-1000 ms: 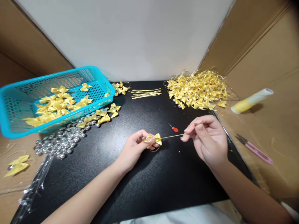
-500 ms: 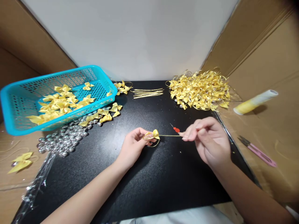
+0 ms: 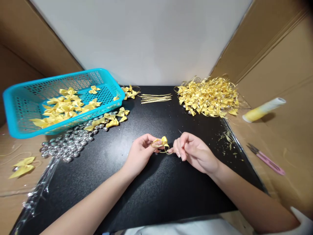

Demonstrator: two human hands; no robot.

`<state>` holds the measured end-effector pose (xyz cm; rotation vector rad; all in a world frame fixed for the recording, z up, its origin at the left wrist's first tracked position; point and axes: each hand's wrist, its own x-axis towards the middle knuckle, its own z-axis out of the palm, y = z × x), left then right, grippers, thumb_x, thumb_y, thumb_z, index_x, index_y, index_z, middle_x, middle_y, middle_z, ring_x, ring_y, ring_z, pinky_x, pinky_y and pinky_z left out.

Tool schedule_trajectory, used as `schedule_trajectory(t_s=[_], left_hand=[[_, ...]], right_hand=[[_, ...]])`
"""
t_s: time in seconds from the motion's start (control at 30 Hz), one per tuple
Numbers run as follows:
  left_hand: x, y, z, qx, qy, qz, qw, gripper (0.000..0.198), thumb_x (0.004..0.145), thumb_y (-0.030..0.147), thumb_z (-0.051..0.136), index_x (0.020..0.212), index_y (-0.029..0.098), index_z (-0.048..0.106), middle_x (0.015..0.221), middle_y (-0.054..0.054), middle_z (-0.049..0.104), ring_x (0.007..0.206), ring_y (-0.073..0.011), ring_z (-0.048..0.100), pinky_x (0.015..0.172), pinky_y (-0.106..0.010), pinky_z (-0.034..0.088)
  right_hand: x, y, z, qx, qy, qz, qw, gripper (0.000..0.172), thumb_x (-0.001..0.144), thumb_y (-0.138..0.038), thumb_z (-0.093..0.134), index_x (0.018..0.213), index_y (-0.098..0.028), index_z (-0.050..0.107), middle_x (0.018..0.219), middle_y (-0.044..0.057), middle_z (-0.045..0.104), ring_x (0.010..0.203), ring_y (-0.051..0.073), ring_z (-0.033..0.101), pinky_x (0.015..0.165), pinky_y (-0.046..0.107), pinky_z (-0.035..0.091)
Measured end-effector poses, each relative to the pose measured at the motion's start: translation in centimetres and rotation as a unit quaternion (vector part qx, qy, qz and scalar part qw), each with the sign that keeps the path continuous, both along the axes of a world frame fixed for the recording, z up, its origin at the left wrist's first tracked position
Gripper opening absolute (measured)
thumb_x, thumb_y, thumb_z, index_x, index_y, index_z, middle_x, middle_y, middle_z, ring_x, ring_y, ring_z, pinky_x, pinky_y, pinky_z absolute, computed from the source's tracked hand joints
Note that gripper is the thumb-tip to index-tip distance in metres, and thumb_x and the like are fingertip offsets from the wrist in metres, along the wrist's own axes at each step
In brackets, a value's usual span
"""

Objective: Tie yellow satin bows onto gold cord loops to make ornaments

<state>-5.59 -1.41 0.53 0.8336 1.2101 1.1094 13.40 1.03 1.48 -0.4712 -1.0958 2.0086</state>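
My left hand (image 3: 141,152) pinches a small yellow ribbon bow (image 3: 164,141) between thumb and fingers. A loop of thin gold cord (image 3: 168,153) hangs from the bow and curves to the right. Close beside it, my right hand (image 3: 194,151) has its fingers curled, with one fingertip at the end of the cord loop; how firmly it grips the cord is partly hidden. Behind the right hand, a thin metal tip (image 3: 180,131) pokes out on the black table (image 3: 156,189); the rest of that tool is covered by the hand.
At left, a blue basket (image 3: 9,112) holds yellow bows, with silver beads (image 3: 65,145) heaped before it. Gold cord pieces (image 3: 156,98) lie at the back. Right of them are a pile of finished bows (image 3: 207,98), a yellow-white roll (image 3: 264,110) and pink thread snips (image 3: 270,163).
My right hand has moved left, close to the bow, and now covers the red part of the small tool. The cord, stretched straight before, now hangs in a slack loop.
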Motion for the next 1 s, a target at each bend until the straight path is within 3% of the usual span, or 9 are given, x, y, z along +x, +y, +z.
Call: schedule_trajectory(t_s=[0.23, 0.47, 0.73, 0.9, 1.0], left_hand=[[0.1, 0.0, 0.2, -0.002, -0.007, 0.012, 1.000, 0.028, 0.066, 0.035, 0.082, 0.068, 0.014, 0.063, 0.069, -0.003, 0.073, 0.059, -0.0094, 0.060, 0.058, -0.019, 0.046], [-0.1, 0.2, 0.0, 0.006, 0.001, 0.039, 0.999, 0.031, 0.064, 0.038, 0.084, 0.068, 0.014, 0.064, 0.072, -0.002, 0.074, 0.060, -0.0082, 0.059, 0.060, -0.019, 0.046], [-0.2, 0.2, 0.0, 0.018, -0.006, 0.033, 0.999, 0.029, 0.067, 0.037, 0.082, 0.068, 0.015, 0.063, 0.075, -0.003, 0.075, 0.059, -0.0083, 0.058, 0.059, -0.019, 0.047], [0.0, -0.1, 0.0, 0.020, -0.002, 0.004, 1.000, 0.027, 0.069, 0.035, 0.081, 0.068, 0.015, 0.063, 0.075, -0.003, 0.075, 0.060, -0.0082, 0.058, 0.060, -0.019, 0.047], [-0.1, -0.1, -0.1, 0.022, -0.002, 0.002, 1.000, 0.027, 0.069, 0.036, 0.080, 0.069, 0.015, 0.064, 0.079, -0.004, 0.076, 0.061, -0.0090, 0.060, 0.060, -0.020, 0.047]], right_hand=[[-0.1, -0.7, -0.3, 0.045, -0.001, 0.075, 0.996, 0.014, 0.091, -0.031, 0.066, 0.086, -0.019, 0.061, 0.061, -0.004, 0.062, 0.063, 0.010, 0.057, 0.085, 0.033, 0.048], [0.7, -0.8, 0.5, 0.080, -0.083, 0.103, 0.988, 0.019, 0.089, -0.034, 0.067, 0.084, -0.017, 0.061, 0.063, -0.002, 0.063, 0.062, 0.010, 0.059, 0.062, 0.024, 0.046], [1.1, -0.1, 0.7, 0.161, -0.155, 0.017, 0.975, 0.018, 0.092, -0.036, 0.063, 0.084, -0.019, 0.061, 0.064, -0.001, 0.064, 0.066, 0.012, 0.060, 0.070, 0.029, 0.048], [0.3, -0.3, 0.0, 0.128, -0.102, 0.029, 0.986, 0.023, 0.090, -0.040, 0.065, 0.082, -0.020, 0.059, 0.060, -0.003, 0.061, 0.059, 0.012, 0.059, 0.066, 0.030, 0.049], [0.4, -0.7, 0.0, 0.138, -0.077, 0.022, 0.987, 0.017, 0.092, -0.036, 0.063, 0.085, -0.020, 0.061, 0.061, -0.003, 0.062, 0.060, 0.011, 0.059, 0.076, 0.033, 0.050]])
